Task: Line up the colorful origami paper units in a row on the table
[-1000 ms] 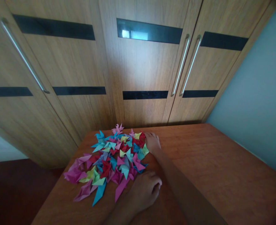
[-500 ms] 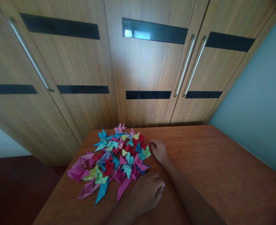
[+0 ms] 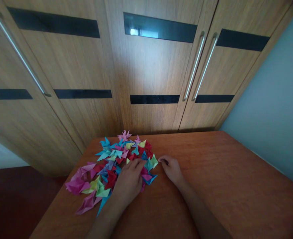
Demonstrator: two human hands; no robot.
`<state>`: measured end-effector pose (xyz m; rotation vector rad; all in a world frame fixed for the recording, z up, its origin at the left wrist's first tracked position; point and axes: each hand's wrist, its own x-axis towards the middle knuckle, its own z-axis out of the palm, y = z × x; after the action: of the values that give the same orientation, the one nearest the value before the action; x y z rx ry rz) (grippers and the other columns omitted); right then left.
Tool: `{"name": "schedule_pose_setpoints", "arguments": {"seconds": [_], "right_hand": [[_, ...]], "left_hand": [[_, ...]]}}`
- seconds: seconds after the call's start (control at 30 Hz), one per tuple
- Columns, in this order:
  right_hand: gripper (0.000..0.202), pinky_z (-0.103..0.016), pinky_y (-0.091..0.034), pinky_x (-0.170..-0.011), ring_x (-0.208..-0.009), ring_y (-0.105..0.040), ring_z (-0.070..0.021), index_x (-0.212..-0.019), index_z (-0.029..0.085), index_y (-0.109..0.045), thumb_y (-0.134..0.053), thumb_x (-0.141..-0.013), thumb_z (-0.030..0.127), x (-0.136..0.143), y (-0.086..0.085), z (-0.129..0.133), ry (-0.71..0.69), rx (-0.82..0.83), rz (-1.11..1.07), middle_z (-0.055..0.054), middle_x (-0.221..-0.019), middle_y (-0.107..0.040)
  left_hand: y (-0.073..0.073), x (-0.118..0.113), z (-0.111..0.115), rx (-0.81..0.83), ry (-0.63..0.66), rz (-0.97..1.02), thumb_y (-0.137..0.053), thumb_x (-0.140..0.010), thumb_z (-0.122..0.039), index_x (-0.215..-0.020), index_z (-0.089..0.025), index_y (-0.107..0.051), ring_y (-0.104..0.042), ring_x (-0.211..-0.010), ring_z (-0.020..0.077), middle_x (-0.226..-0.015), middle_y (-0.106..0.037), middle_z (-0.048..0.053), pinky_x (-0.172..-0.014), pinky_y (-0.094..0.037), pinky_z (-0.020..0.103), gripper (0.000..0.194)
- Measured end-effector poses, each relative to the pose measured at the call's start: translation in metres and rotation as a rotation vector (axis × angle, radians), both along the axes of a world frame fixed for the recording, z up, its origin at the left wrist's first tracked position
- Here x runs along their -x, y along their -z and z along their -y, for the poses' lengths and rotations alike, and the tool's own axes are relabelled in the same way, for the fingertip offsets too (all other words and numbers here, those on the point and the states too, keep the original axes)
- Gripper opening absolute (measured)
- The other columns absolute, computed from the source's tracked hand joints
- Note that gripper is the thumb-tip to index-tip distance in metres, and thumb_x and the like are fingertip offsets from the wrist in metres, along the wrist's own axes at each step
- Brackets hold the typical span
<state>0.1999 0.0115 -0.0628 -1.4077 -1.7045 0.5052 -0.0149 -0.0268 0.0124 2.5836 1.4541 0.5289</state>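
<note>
A pile of folded paper origami pieces in pink, red, blue, green, yellow and purple [image 3: 110, 179] covers the left part of the wooden table. My left hand [image 3: 130, 179] lies over the pile's right-hand side with its fingers bent down among the pieces. Its fingertips are hidden, so I cannot see whether they grip a piece. Just right of a pale green folded piece [image 3: 154, 160], my right hand [image 3: 171, 169] rests on the table, fingers curled in and nothing visible in them. A magenta and blue piece [image 3: 150, 179] shows beside my left hand.
The reddish-brown table [image 3: 226, 179] extends to the right of my hands. Behind it stands a wooden wardrobe [image 3: 151, 73] with dark strips and long metal handles [image 3: 194, 66]. A pale wall [image 3: 268, 116] borders the right side.
My left hand has moved from the table's front, up and left onto the pile, and now covers several pieces. My right hand keeps nearly the same place and curled shape. The view has shifted slightly.
</note>
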Motion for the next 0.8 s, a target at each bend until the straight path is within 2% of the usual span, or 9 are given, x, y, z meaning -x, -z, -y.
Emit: {"name": "schedule_pose_setpoints", "arguments": {"seconds": [0.1,0.33,0.47,0.57,0.8], "right_hand": [[0.027,-0.028,-0.046,-0.079,-0.083,-0.062,-0.0174,-0.079,0.021,-0.067,-0.042,-0.075,0.01,-0.0002,-0.0003,-0.0005,-0.006,0.007,-0.009,-0.002,-0.083,-0.069],[0.027,-0.027,-0.045,-0.077,-0.081,-0.062,-0.0168,-0.078,0.021,-0.067,-0.044,-0.074,0.008,-0.0004,-0.0002,-0.0013,-0.013,0.005,-0.009,-0.002,-0.083,-0.069],[0.027,-0.028,-0.045,-0.077,-0.082,-0.061,-0.0173,-0.078,0.021,-0.067,-0.044,-0.074,0.008,-0.0006,0.0004,-0.001,-0.015,-0.004,-0.012,-0.002,-0.083,-0.069],[0.027,-0.028,-0.045,-0.078,-0.082,-0.061,-0.0174,-0.079,0.021,-0.067,-0.044,-0.074,0.007,-0.0007,0.0012,-0.001,-0.018,-0.008,-0.014,-0.002,-0.083,-0.069],[0.027,-0.029,-0.045,-0.079,-0.083,-0.061,-0.0174,-0.079,0.021,-0.067,-0.044,-0.074,0.007,-0.0011,0.0017,-0.0009,-0.024,-0.017,-0.009,-0.002,-0.083,-0.069]], "left_hand": [[0.0045,0.0023,-0.0017,0.01,0.024,0.005,-0.043,-0.071,0.002,-0.125,-0.022,-0.05,-0.045,-0.121,0.0232,-0.132,-0.051,0.007,-0.103,-0.034,0.04,0.059],[0.0052,0.0019,-0.0056,0.041,0.025,0.002,-0.045,-0.078,-0.006,-0.118,-0.023,-0.056,-0.052,-0.112,0.0233,-0.118,-0.061,0.006,-0.096,-0.038,0.039,0.045],[0.009,0.0025,-0.006,0.06,0.046,-0.029,-0.043,-0.074,0.0,-0.124,-0.023,-0.052,-0.046,-0.12,0.0231,-0.132,-0.053,0.006,-0.1,-0.036,0.039,0.056],[0.0101,0.0026,-0.0053,0.069,0.068,-0.043,-0.042,-0.071,0.002,-0.125,-0.024,-0.052,-0.046,-0.119,0.0232,-0.13,-0.054,0.005,-0.098,-0.037,0.04,0.06],[0.0092,0.0021,-0.0075,0.045,0.081,0.007,-0.047,-0.078,-0.005,-0.114,-0.022,-0.059,-0.052,-0.106,0.023,-0.112,-0.062,0.007,-0.094,-0.04,0.037,0.041]]}}
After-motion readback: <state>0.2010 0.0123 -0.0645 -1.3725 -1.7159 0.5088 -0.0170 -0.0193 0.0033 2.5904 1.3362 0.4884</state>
